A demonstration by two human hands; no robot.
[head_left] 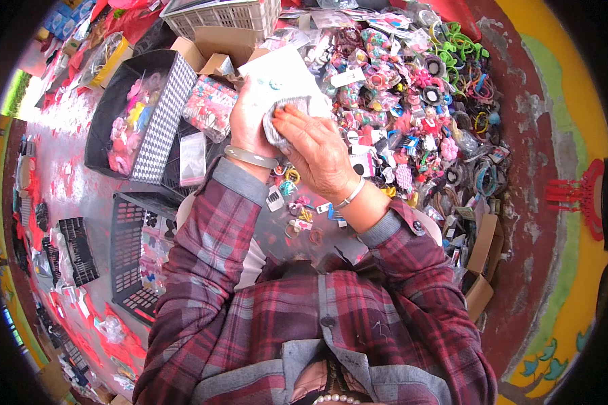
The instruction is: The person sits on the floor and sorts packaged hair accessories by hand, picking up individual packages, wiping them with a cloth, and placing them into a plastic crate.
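My left hand (248, 127) grips a flat white board or card (292, 71) by its left edge, thumb along the side. A small teal mark or piece (275, 85) shows on its face. Against its lower part my right hand (323, 152) presses a folded grey cloth (275, 128), fingers laid over it. The board's lower corner is hidden behind the cloth and hand. Below my wrists, small hair ties and tagged accessories (304, 216) lie on a grey surface.
A big heap of hair accessories (412, 101) spreads to the right. On the left are a black bin (108, 115) with a checkered side, a dark perforated basket (132, 233) and a bag of pink pieces (211, 101). Cardboard boxes (226, 44) and a pale crate (223, 17) stand beyond.
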